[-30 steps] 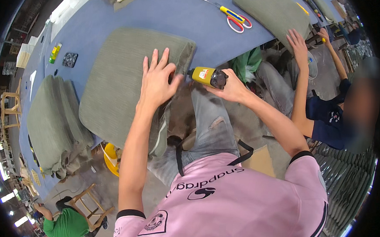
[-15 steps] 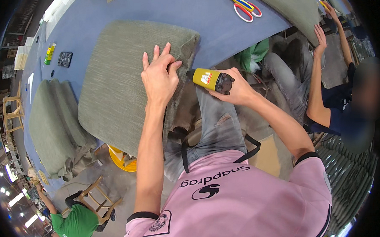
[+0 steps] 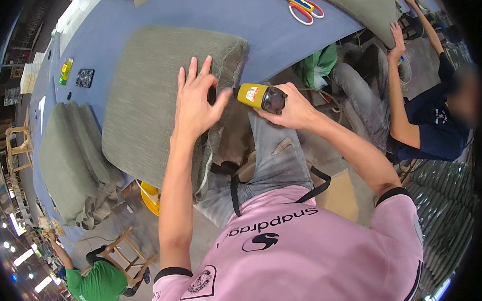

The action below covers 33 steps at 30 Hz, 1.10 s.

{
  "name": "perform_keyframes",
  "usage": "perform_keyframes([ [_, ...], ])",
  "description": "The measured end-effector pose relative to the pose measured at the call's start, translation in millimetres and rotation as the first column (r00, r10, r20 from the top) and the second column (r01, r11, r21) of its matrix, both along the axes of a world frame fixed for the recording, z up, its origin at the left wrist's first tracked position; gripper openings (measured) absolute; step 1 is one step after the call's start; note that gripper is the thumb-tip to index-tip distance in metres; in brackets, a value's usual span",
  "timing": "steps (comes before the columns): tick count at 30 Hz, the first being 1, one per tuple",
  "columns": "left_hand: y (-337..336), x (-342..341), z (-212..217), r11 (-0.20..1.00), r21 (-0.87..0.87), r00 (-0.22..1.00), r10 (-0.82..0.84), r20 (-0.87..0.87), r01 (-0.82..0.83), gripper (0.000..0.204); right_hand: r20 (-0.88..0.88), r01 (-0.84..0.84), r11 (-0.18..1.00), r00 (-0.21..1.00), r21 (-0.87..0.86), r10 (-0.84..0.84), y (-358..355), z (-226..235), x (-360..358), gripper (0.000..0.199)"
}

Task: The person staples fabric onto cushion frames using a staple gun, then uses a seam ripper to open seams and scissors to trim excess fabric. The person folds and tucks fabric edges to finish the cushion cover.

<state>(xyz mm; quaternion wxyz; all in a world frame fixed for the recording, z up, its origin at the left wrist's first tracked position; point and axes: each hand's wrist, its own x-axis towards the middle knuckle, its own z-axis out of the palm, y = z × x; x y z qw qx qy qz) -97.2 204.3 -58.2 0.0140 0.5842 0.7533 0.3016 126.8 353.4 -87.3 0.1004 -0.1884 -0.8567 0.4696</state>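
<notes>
A grey-green fabric-covered cushion lies on the blue table, its edge facing me. My left hand rests on top near that edge, fingers stretched out and thumb apart. My right hand grips a yellow and black staple gun. The tool's nose reaches the cushion's side, close to my left thumb; whether it touches the fabric I cannot tell. A loose strip of fabric hangs along the cushion's near edge.
Scissors with red and white handles and a yellow-blue cutter lie on the blue table. More cushions stand at left, above a yellow bucket. A co-worker handles another cushion at right; a person in green is at lower left.
My left hand has opened out, its thumb swinging away from the fingers as they straighten on the cushion. The staple gun in my right hand has shifted slightly left.
</notes>
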Motion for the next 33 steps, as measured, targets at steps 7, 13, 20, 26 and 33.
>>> perform_keyframes([
  [7, 3, 0, -11, 0.995, 0.017, 0.982, 0.089, 0.164, -0.093, 0.024, -0.164, 0.021, 0.982, 0.986, 0.185, 0.01, -14, -8, 7, 0.034],
  [13, 5, 6, -10, 0.986, 0.013, 0.969, 0.161, 0.186, -0.166, 0.021, -0.203, -0.022, 0.993, 0.978, 0.118, 0.046, -10, 9, 2, 0.035],
  [20, 6, 5, -10, 0.983, 0.026, 0.971, 0.174, 0.164, -0.18, 0.019, -0.106, 0.012, 0.982, 0.994, 0.19, 0.008, -10, 6, 9, 0.046],
  [26, 5, 7, -10, 0.983, 0.024, 0.971, 0.175, 0.166, -0.181, 0.018, -0.01, -0.006, 0.981, 1.0, 0.196, 0.008, -7, 0, 17, 0.059],
  [33, 7, 13, -21, 0.976, 0.097, 0.973, 0.183, 0.14, -0.197, 0.016, -0.162, 0.019, 0.99, 0.987, 0.139, 0.004, -13, 6, 4, 0.036],
])
